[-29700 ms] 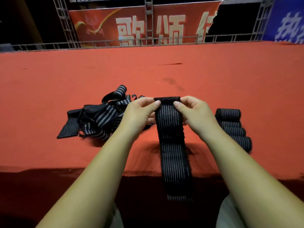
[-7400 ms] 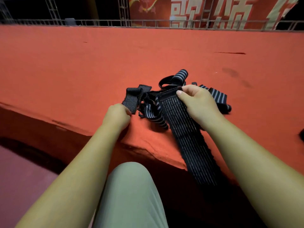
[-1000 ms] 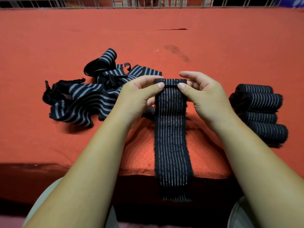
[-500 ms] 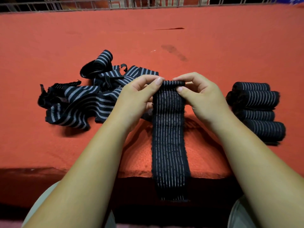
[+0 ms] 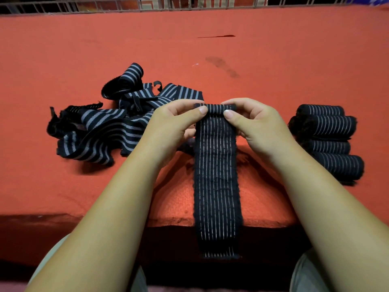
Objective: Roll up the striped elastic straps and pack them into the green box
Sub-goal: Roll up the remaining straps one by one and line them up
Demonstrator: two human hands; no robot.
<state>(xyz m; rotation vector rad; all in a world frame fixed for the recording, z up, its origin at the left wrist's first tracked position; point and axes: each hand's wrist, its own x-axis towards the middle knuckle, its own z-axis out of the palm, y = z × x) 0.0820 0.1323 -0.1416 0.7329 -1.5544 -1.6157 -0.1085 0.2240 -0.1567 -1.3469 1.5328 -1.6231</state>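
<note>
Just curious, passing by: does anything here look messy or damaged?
The unrolled straps lie in a tangled heap on the left, unlike the neat rolls on the right. The red cloth shows a dark smudge and a slit-like mark.

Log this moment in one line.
step: rolling strap from far end | left hand: pinches strap | right hand: pinches strap | rolled straps: right | loose pile: left | box: unseen
</note>
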